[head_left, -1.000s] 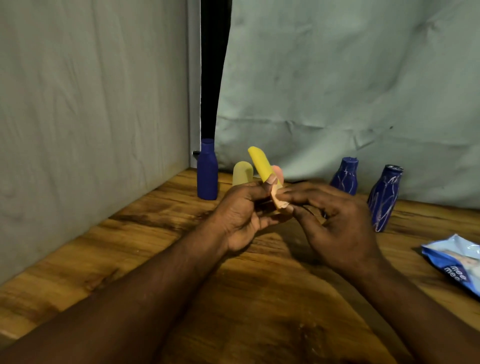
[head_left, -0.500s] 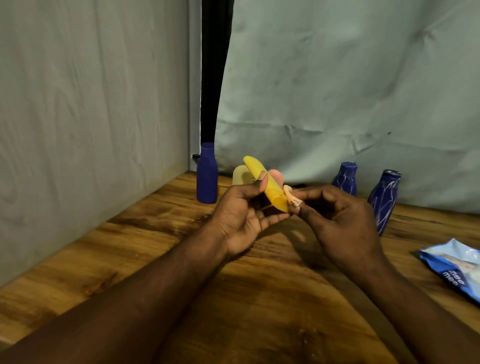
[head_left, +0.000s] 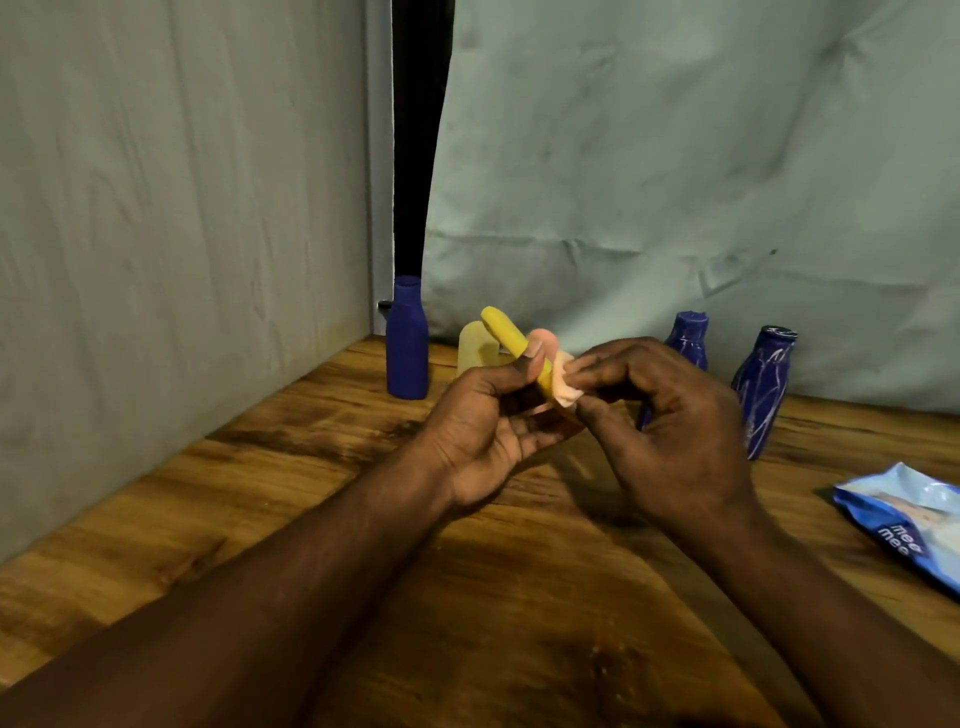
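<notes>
**Yellow tube held above the table**

The left hand (head_left: 483, 426) grips a yellow tube (head_left: 506, 332), thumb pressed on it, above the middle of the wooden table (head_left: 311, 493). The right hand (head_left: 670, 415) pinches a pale peach piece (head_left: 563, 387) touching the tube's lower end. At the near right lies a blue packet (head_left: 904, 519) reading "mee mee". A plain blue bottle (head_left: 408, 343) stands far left; I can read no label on it.

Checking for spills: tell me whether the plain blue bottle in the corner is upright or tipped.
Upright. The bottle stands on its base on the table, neck pointing straight up.
</notes>
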